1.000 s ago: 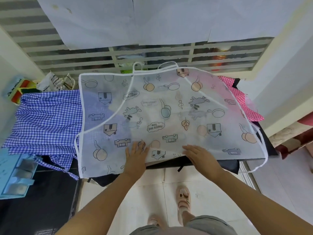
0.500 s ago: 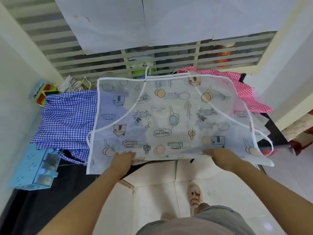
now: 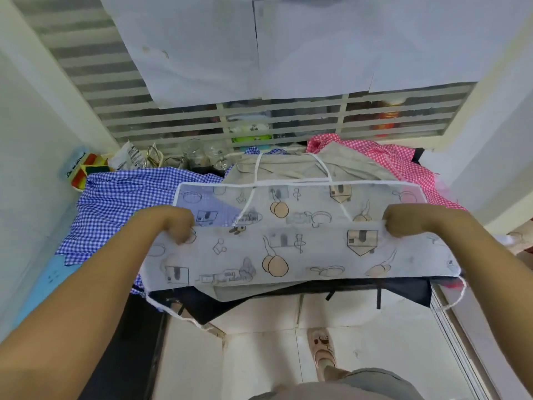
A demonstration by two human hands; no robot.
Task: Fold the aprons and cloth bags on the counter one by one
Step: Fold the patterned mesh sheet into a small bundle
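Below a slatted window (image 3: 259, 122), a see-through white apron (image 3: 288, 255) with cartoon prints lies across a heap of cloths that hides the surface. Both of the person's arms reach forward over it. The left hand (image 3: 176, 226) has its fingers curled around one fabric edge of the apron, near its left side. The right hand (image 3: 401, 223) grips the same edge near the right side. That edge runs straight and taut between the two hands, raised above the apron's far part, so the fabric shows in two layers. White neck straps (image 3: 320, 163) trail from the far hem onto a beige cloth (image 3: 288, 167). A white tie (image 3: 452, 298) hangs off the near right corner. Blue checked fabric (image 3: 124, 203) lies just left of the apron, and pink checked fabric (image 3: 403, 160) lies at the far right. Dark cloth (image 3: 403, 290) shows under the near edge. Glass jars (image 3: 199, 157) stand by the window. One sandalled foot (image 3: 321, 347) rests on the pale tiled floor (image 3: 259, 342) below.
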